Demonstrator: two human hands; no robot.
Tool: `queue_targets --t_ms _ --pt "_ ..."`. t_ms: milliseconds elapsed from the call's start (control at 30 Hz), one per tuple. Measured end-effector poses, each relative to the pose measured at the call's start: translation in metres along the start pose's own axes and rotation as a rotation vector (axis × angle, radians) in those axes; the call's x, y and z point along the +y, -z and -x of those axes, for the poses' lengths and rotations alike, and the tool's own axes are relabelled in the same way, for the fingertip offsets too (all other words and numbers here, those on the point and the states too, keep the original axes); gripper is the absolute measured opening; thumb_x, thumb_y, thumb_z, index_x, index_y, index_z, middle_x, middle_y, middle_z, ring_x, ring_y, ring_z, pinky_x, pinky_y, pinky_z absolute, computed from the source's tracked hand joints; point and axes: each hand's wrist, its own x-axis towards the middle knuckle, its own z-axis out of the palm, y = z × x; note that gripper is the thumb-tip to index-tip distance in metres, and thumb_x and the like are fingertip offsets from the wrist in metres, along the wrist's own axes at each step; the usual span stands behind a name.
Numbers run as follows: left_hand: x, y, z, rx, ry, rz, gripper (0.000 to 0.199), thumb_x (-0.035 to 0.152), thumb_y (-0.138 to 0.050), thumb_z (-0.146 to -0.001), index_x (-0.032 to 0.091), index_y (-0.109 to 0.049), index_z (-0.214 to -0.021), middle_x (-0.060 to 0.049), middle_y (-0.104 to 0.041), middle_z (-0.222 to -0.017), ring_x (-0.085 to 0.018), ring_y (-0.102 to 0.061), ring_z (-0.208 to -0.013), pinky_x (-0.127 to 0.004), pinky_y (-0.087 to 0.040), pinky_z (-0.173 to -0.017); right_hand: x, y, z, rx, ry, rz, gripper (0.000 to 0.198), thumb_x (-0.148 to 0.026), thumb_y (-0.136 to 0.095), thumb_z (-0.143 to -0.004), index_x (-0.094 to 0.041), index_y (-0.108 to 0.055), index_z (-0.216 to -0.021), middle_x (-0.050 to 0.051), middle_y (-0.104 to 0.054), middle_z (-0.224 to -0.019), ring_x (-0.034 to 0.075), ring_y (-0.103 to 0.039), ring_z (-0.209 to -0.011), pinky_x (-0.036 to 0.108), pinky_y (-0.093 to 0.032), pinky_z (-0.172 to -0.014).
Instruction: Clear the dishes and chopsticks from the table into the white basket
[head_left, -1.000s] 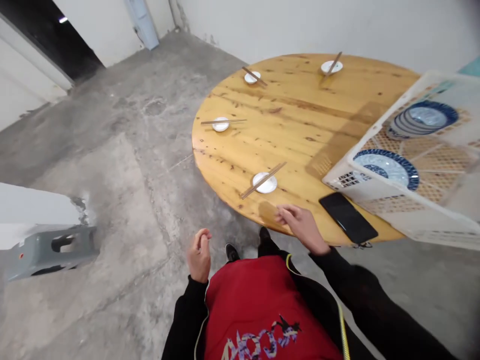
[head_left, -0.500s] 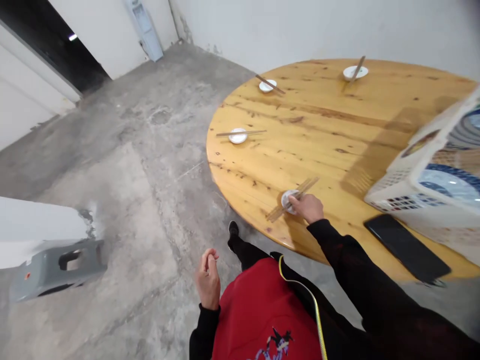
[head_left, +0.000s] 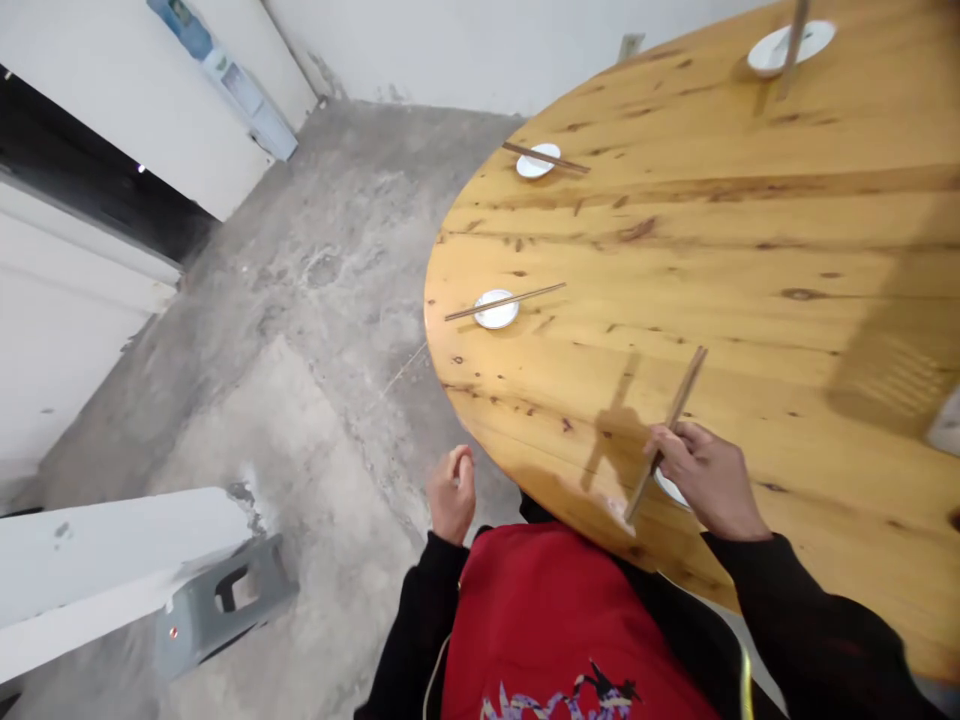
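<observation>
My right hand [head_left: 709, 475] pinches a pair of wooden chopsticks [head_left: 688, 385], held slanted over the near edge of the round wooden table [head_left: 675, 270]. Their shadow falls on the wood to the left. Partly hidden under that hand is a small white dish [head_left: 670, 488]. My left hand [head_left: 452, 492] hangs beside the table edge, fingers curled in, with nothing visible in them. Along the rim, a second white dish [head_left: 491, 318] has chopsticks lying across it. Farther back, a third dish [head_left: 534, 165] and another white dish [head_left: 772, 55] also carry chopsticks.
The corner of a white basket [head_left: 946, 422] shows at the right edge. On the concrete floor at lower left, a grey plastic stool [head_left: 191, 615] stands by a white pillar [head_left: 127, 550]. A water dispenser [head_left: 247, 95] is against the far wall.
My right hand has raised the chopsticks off the near dish and turned them steeper. The view has shifted, so the phone and most of the basket are out of sight. My left hand stays curled.
</observation>
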Motion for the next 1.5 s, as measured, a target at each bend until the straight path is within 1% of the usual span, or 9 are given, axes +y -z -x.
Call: queue_targets --t_ms 100,300,467,633,800,1000,1133,1267,1500 --pt "-0.007 0.002 -0.066 -0.027 -0.041 -0.163 0.025 0.023 -0.046 -0.096 0.016 -0.066 -0.11 -0.01 -0.072 -0.103 -0.017 -0.067 -0.089 -0.031 -0.052 -0.086 -0.023 -0.028 0.009 -0.135 -0.068 -0.248 0.04 -0.059 -0.063 -0.082 -0.022 -0.059 -0.067 -0.001 -0.051 -0.051 0.013 -0.042 -0.044 0.027 -0.032 -0.043" --pt "0.0 -0.004 -0.194 -0.106 -0.129 -0.441 0.034 0.02 -0.05 -0.097 0.012 -0.056 -0.13 -0.017 -0.063 -0.126 -0.025 -0.06 -0.118 -0.035 -0.046 -0.101 -0.052 -0.08 0.025 -0.214 -0.135 -0.51 0.047 -0.065 -0.071 -0.075 -0.019 -0.063 -0.073 0.002 -0.064 -0.062 0.009 -0.04 -0.045 0.024 -0.032 -0.043" --pt "0.005 -0.022 -0.271 -0.183 -0.283 -0.622 0.043 0.022 -0.052 -0.097 0.008 -0.047 -0.138 -0.021 -0.052 -0.14 -0.031 -0.048 -0.131 -0.04 -0.038 -0.108 -0.065 -0.122 0.022 -0.108 -0.144 -0.641 0.045 -0.062 -0.072 -0.076 -0.018 -0.066 -0.079 0.003 -0.066 -0.064 0.014 -0.055 -0.059 0.026 -0.045 -0.057" --pt "-0.008 -0.04 -0.324 -0.322 -0.472 -0.782 0.036 0.023 -0.05 -0.098 0.004 -0.051 -0.128 -0.024 -0.056 -0.13 -0.033 -0.049 -0.125 -0.041 -0.038 -0.102 -0.088 -0.174 -0.001 0.07 -0.244 -0.932 0.04 -0.051 -0.081 -0.071 -0.018 -0.064 -0.086 0.001 -0.066 -0.066 0.016 -0.064 -0.061 0.027 -0.053 -0.06" --pt "-0.019 -0.037 -0.347 -0.494 -0.649 -0.769 0.029 0.01 -0.035 -0.099 0.005 -0.06 -0.112 -0.023 -0.065 -0.113 -0.03 -0.057 -0.114 -0.039 -0.04 -0.096 -0.127 -0.224 -0.038 0.235 -0.327 -1.161 0.016 -0.027 -0.074 -0.081 -0.018 -0.061 -0.077 0.002 -0.066 -0.065 0.014 -0.064 -0.056 0.025 -0.054 -0.056" --pt "-0.036 0.014 -0.328 -0.693 -0.628 -0.494 0.026 0.025 -0.037 -0.103 0.014 -0.06 -0.105 -0.014 -0.07 -0.096 -0.026 -0.068 -0.095 -0.033 -0.046 -0.081 -0.182 -0.272 -0.082 0.431 -0.348 -1.269 0.018 -0.009 -0.055 -0.089 -0.018 -0.06 -0.074 0.007 -0.073 -0.072 0.018 -0.071 -0.066 0.032 -0.061 -0.069" --pt "-0.055 0.052 -0.323 -0.776 -0.607 -0.377 0.021 0.025 -0.039 -0.101 0.018 -0.058 -0.096 -0.013 -0.072 -0.096 -0.026 -0.07 -0.092 -0.032 -0.047 -0.077 -0.214 -0.307 -0.099 0.372 -0.309 -1.29 0.018 -0.011 -0.052 -0.09 -0.018 -0.063 -0.076 0.007 -0.074 -0.074 0.019 -0.072 -0.07 0.031 -0.061 -0.072" --pt "-0.074 0.08 -0.337 -0.861 -0.452 -0.205 0.023 0.028 -0.034 -0.102 0.022 -0.052 -0.089 -0.005 -0.072 -0.082 -0.021 -0.072 -0.076 -0.029 -0.048 -0.072 -0.24 -0.337 -0.11 0.288 -0.293 -1.327 0.018 -0.016 -0.051 -0.091 -0.018 -0.066 -0.08 0.009 -0.076 -0.081 0.019 -0.074 -0.076 0.031 -0.06 -0.076" --pt "-0.092 0.106 -0.368 -0.931 -0.286 0.124 0.028 0.034 -0.032 -0.101 0.023 -0.044 -0.079 0.005 -0.059 -0.062 -0.012 -0.062 -0.053 -0.025 -0.047 -0.065 -0.277 -0.367 -0.136 0.186 -0.348 -1.38 0.024 -0.016 -0.047 -0.092 -0.017 -0.068 -0.082 0.006 -0.072 -0.072 0.015 -0.066 -0.061 0.025 -0.057 -0.061"
